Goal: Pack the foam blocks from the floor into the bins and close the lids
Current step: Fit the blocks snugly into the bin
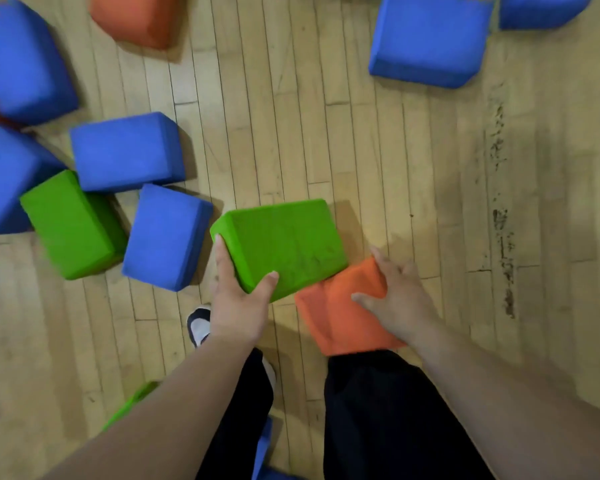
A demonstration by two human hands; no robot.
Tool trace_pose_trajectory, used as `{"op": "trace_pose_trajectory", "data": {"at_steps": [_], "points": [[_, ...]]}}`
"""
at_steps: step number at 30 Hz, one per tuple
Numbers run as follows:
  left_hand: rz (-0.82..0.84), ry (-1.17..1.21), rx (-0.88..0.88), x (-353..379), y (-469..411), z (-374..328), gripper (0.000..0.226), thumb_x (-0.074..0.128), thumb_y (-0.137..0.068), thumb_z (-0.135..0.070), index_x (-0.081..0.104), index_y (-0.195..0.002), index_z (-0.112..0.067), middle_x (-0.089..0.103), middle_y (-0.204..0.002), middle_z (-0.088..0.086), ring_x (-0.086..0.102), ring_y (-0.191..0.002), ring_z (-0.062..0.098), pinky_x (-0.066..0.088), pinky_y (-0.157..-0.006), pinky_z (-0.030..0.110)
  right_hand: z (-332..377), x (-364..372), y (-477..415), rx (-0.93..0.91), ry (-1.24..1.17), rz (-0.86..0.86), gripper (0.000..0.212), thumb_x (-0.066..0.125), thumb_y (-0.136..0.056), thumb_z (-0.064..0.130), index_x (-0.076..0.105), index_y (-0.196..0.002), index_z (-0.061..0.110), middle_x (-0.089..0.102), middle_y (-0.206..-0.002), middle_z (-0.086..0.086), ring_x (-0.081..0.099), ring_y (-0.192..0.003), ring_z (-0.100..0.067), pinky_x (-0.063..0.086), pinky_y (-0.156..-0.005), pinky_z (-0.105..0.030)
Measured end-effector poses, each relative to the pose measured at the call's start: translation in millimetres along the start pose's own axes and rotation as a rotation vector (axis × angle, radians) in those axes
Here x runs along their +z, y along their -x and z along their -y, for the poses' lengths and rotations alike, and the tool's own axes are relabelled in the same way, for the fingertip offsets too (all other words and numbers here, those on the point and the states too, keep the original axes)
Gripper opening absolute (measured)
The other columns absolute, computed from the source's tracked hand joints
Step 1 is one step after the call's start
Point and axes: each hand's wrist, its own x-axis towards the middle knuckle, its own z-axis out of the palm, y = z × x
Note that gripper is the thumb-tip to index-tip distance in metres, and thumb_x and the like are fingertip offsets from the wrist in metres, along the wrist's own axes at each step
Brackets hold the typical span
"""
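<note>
Down at centre frame, left hand [238,306] grips near corner of green block [281,244], thumb on top face, fingers down its left side. Right hand [395,296] grips orange block [336,313], thumb across top, fingers curled over far-right edge. Green block's near-right edge overlaps orange block's far end. Can't tell if either is lifted off the wooden floor [326,133].

Black trousers [378,410] hide orange block's near end; shoe [200,327] sits just beside left wrist. Green sliver [129,403] pokes out under left forearm, blue piece [264,445] between the legs.

Nearest blue block [167,237] lies just left of the green one, close to the left fingers. Second green block [73,223] touches it, with middle blue block [127,152] behind both. More blue blocks crowd the left edge [7,178] [21,60]. Far orange block [136,19] top left, big blue block [426,39] top right, well apart. Dark scuff marks [503,237] run down the floor at right.
</note>
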Motion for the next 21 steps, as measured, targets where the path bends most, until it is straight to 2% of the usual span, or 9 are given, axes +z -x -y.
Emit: {"op": "trace_pose_trajectory", "data": {"at_steps": [4,7,10,13,15,18,21], "points": [[0.077,-0.038,0.027,-58,81,-76,0.105,0.073,-0.091,-0.030,-0.005,-0.157,-0.052,0.041,-0.145,-0.007,0.046,-0.129,0.018,0.040,-0.110,0.040,20,-69,120,0.034,0.068,-0.045,0.092,0.056,-0.086,0.069,-0.003,-0.155,0.055,0.039,-0.152,-0.003,0.042,-0.137,-0.027,0.039,-0.109,-0.044],[0.134,-0.154,0.063,-108,143,-137,0.106,0.075,-0.087,-0.036,-0.005,-0.153,-0.060,0.046,-0.139,-0.002,0.054,-0.119,0.022,0.046,-0.105,0.044,26,-131,212,0.129,-0.042,-0.107,0.092,0.051,-0.080,0.068,-0.004,-0.153,0.057,0.041,-0.151,-0.003,0.044,-0.133,-0.030,0.042,-0.107,-0.050],[0.186,-0.281,0.141,-151,202,-197,0.107,0.076,-0.086,-0.035,-0.004,-0.152,-0.062,0.048,-0.132,0.003,0.059,-0.100,0.017,0.052,-0.086,0.035,41,-194,294,0.157,-0.159,-0.196,0.091,0.052,-0.082,0.062,-0.005,-0.153,0.056,0.038,-0.153,-0.005,0.043,-0.134,-0.032,0.042,-0.107,-0.053],[0.231,-0.396,0.253,-180,252,-246,0.103,0.074,-0.088,-0.034,0.000,-0.154,-0.061,0.043,-0.120,0.004,0.058,-0.085,0.014,0.044,-0.064,0.022,62,-237,361,0.084,-0.247,-0.268,0.089,0.057,-0.089,0.051,-0.005,-0.152,0.058,0.027,-0.159,-0.006,0.035,-0.141,-0.034,0.038,-0.112,-0.056],[0.263,-0.484,0.365,-195,277,-269,0.101,0.073,-0.089,-0.036,-0.002,-0.153,-0.061,0.040,-0.118,0.003,0.056,-0.082,0.014,0.041,-0.063,0.024,76,-250,396,0.063,-0.283,-0.319,0.090,0.060,-0.092,0.047,-0.005,-0.153,0.058,0.028,-0.155,-0.005,0.040,-0.135,-0.032,0.043,-0.108,-0.053],[0.305,-0.634,0.515,-216,294,-295,0.099,0.069,-0.091,-0.041,-0.006,-0.152,-0.063,0.034,-0.120,0.000,0.053,-0.089,0.022,0.043,-0.071,0.032,96,-249,436,0.080,-0.310,-0.423,0.093,0.065,-0.091,0.046,-0.004,-0.152,0.058,0.033,-0.149,-0.005,0.048,-0.127,-0.028,0.051,-0.098,-0.050],[0.376,-0.741,0.653,-239,289,-311,0.098,0.069,-0.090,-0.046,-0.007,-0.148,-0.067,0.033,-0.118,0.000,0.053,-0.091,0.022,0.051,-0.076,0.038,113,-238,466,0.140,-0.388,-0.492,0.093,0.067,-0.091,0.048,-0.003,-0.151,0.061,0.033,-0.151,-0.003,0.048,-0.128,-0.027,0.052,-0.098,-0.053]]}}
